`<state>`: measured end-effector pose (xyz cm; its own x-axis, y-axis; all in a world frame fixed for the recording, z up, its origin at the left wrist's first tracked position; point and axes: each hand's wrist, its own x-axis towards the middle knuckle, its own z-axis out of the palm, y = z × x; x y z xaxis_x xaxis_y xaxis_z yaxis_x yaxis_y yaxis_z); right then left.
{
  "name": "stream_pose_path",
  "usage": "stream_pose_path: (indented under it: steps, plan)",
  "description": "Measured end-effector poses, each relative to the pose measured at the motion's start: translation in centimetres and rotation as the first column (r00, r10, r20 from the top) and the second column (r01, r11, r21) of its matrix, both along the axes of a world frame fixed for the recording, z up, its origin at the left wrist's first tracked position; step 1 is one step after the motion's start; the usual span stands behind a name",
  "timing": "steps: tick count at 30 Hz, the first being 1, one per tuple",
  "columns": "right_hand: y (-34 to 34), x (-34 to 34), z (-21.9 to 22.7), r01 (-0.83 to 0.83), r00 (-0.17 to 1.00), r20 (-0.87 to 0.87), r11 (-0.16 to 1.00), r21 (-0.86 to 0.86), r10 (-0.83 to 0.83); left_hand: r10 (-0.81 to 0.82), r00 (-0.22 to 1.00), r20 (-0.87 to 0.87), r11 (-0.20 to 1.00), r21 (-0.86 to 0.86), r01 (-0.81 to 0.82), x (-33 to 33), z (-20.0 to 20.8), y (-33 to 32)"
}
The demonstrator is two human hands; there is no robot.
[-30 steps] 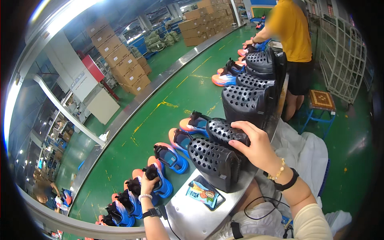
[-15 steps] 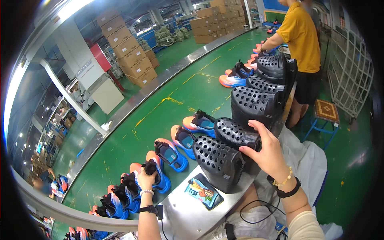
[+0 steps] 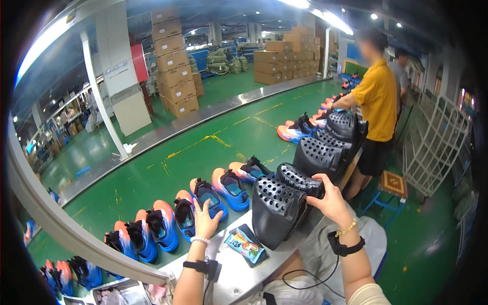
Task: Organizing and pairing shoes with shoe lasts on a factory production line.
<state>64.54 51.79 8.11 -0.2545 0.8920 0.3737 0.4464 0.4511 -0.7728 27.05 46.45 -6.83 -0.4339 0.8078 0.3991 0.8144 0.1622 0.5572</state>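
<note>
My left hand (image 3: 206,223) has its fingers spread over the row of sneakers, close to an orange, white and blue sneaker (image 3: 207,195) with a dark opening. Whether the fingertips touch it I cannot tell. My right hand (image 3: 331,203) curves thumb and fingers around the heel end of a black perforated shoe-shaped form (image 3: 300,179). A second, taller black form (image 3: 274,211) stands beside it, nearer to me. More sneakers (image 3: 163,226) line up to the left, toes pointing away from me.
A phone (image 3: 262,256) with a blue snack packet (image 3: 245,245) on it lies on the metal table (image 3: 223,277). Further black forms (image 3: 319,155) stand at the right. A co-worker in a yellow shirt (image 3: 378,101) reaches over the green belt (image 3: 193,152). A stool (image 3: 391,185) stands behind.
My left hand has released the sneaker it gripped and opened its fingers slightly to the right. My right hand stays at the black form. The view has tilted up and turned.
</note>
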Motion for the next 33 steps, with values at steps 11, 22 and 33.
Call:
stream_pose_path:
  steps: [11, 22, 33]
  plan:
    - [-0.4, -1.3, 2.8, -0.006, 0.94, -0.34, 0.996, 0.09, 0.037, -0.081, 0.979, 0.186, 0.997, 0.0, 0.082, -2.5, -2.8, -2.0]
    - [-4.0, -25.0, 0.7, -0.261, 0.853, 0.486, 0.962, 0.082, 0.19, -0.126, 0.922, 0.365, 0.983, 0.169, 0.067, -2.2, -3.6, -4.3]
    - [3.0, -36.2, -9.1, -0.341, 0.702, 0.706, 0.916, 0.213, 0.097, -0.084, 0.912, 0.402, 0.976, 0.216, -0.005, -2.5, -4.9, -3.1]
